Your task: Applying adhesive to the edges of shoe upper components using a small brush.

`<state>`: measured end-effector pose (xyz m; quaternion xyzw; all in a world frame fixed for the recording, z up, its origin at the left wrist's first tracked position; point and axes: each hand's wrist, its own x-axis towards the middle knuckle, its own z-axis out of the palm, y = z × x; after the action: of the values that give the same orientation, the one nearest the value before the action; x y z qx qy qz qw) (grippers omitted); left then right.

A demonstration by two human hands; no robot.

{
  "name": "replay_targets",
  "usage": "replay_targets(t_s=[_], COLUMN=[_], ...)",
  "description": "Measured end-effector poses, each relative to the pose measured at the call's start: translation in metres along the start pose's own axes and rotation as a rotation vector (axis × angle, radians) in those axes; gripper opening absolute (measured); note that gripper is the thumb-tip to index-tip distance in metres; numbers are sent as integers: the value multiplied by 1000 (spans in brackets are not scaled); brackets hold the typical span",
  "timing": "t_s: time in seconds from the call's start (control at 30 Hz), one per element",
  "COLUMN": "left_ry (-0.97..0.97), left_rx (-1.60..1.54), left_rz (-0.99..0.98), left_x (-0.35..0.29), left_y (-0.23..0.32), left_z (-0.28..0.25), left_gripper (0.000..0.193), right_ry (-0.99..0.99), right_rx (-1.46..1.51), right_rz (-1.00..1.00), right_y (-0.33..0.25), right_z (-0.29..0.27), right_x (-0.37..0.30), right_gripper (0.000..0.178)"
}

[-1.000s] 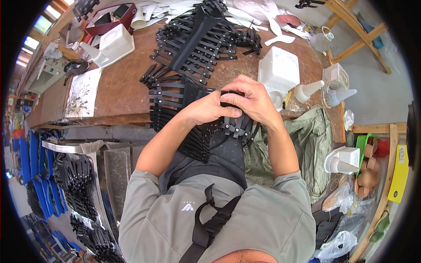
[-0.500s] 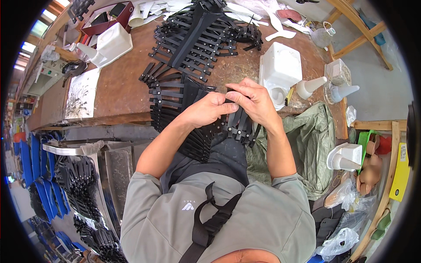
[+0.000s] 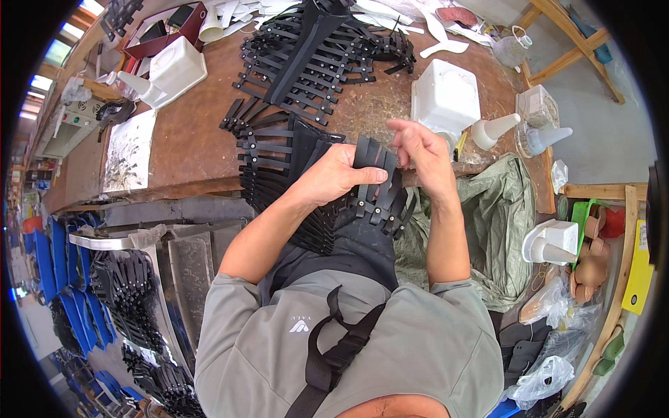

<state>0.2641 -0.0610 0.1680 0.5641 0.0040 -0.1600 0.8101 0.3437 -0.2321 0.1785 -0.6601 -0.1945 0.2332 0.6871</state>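
Note:
My left hand [image 3: 333, 175] grips a black strap piece [image 3: 368, 151] of side-by-side strips with silver rivets, its thumb lying across the strips. The lower end of the piece rests over my lap. Just right of the strips, my right hand [image 3: 428, 157] is raised with its fingers loosely bent and apart, and nothing shows in it. A larger bundle of black riveted straps [image 3: 265, 150] hangs over the table edge beside my left forearm. Further back on the table lies a pile of similar strap pieces [image 3: 300, 66].
White glue containers with nozzles [image 3: 446, 97] [image 3: 178, 70] stand on the brown worktable [image 3: 202, 132]. A stained white sheet [image 3: 131, 150] lies at left. A green-grey sack [image 3: 498, 230] hangs at right. Black straps [image 3: 129, 292] fill a rack at lower left.
My right hand has come off the strap ends and moved right, its fingers loosening. The strips' upper ends now show, while my left hand keeps its hold.

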Motion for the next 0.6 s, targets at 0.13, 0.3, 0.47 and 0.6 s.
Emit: replay_targets(t_s=[0.13,0.3,0.47,0.6], left_ry=[19,36,-3,-9], left_rx=[23,12,71,59], left_rz=[79,100,92,87], left_x=[0,-1,-2,-3], left_y=[-5,-6,-4,-3], left_z=[-1,1,2,3], left_gripper=[12,14,17,18], right_ry=[-73,-29,11,33], right_rx=[-123,-61,14,12], right_rz=[9,107,-28,-100], right_y=[2,-2,5,9], right_z=[-5,3,11,16], right_x=[-14,-17,-19,-20], right_gripper=[21,14,12,12])
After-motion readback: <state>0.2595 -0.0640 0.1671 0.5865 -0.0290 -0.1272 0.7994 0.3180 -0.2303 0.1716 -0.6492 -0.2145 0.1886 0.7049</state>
